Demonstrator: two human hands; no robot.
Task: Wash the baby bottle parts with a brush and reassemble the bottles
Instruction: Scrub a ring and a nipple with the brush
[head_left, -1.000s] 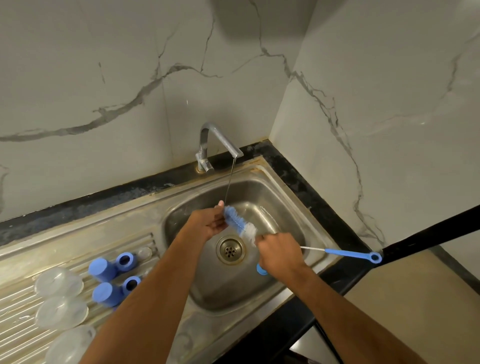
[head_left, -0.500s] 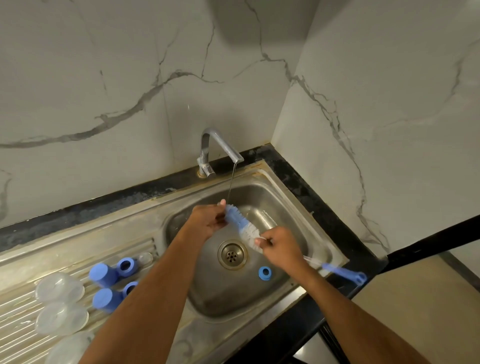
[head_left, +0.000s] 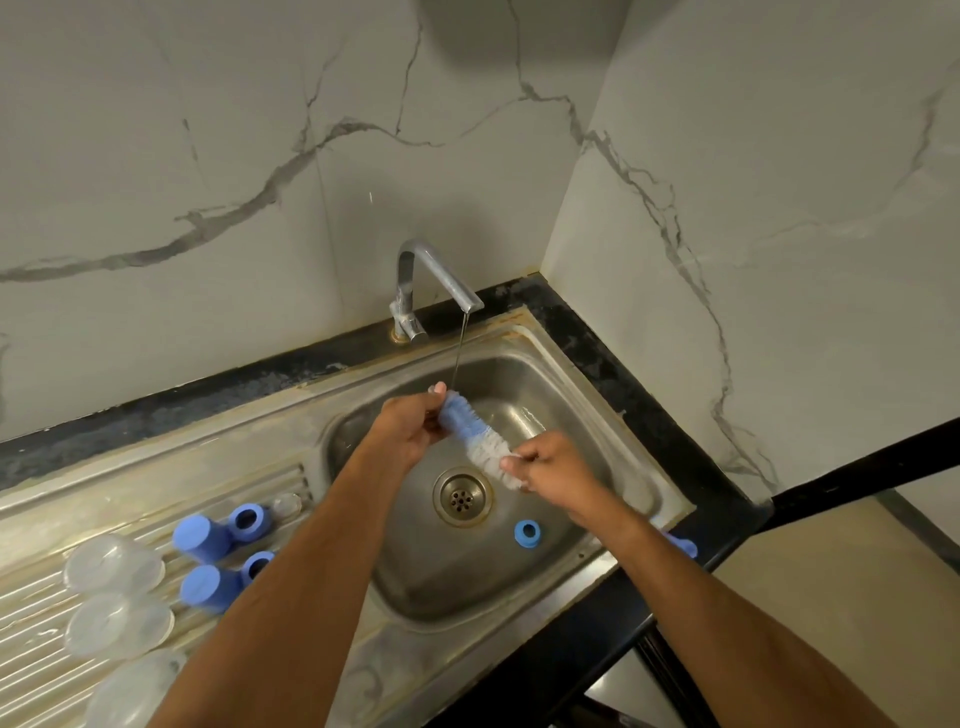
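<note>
I have the long bottle brush with blue and white bristles (head_left: 475, 435) across the middle of the stainless steel sink basin (head_left: 519, 582), right under the thin stream from the chrome tap (head_left: 431, 275). My left hand (head_left: 410, 428) has its grip curled round the blue tip end of the bristles, up and to the left; my right hand (head_left: 550, 475) pinches the white end of the bristle head, lower and to the right. So the brush's long axis runs on a diagonal from upper left to lower right, and its blue handle end (head_left: 683, 545) pokes out past my right forearm over the sink's right rim.

The part I judge comes next is the small blue screw ring (head_left: 527, 532) lying flat on the basin floor, just right of the round metal drain (head_left: 462, 496). It sits below and slightly left of my right hand, nearer to it than to the left, so I would free the right to reach down for it, or let the left go and keep the handle in the right.

On the ribbed draining board of the worktop (head_left: 78, 514), well to the left, lie two blue cylindrical caps (head_left: 200, 538), two more blue rings (head_left: 249, 522) and three clear plastic domes (head_left: 111, 564).
</note>
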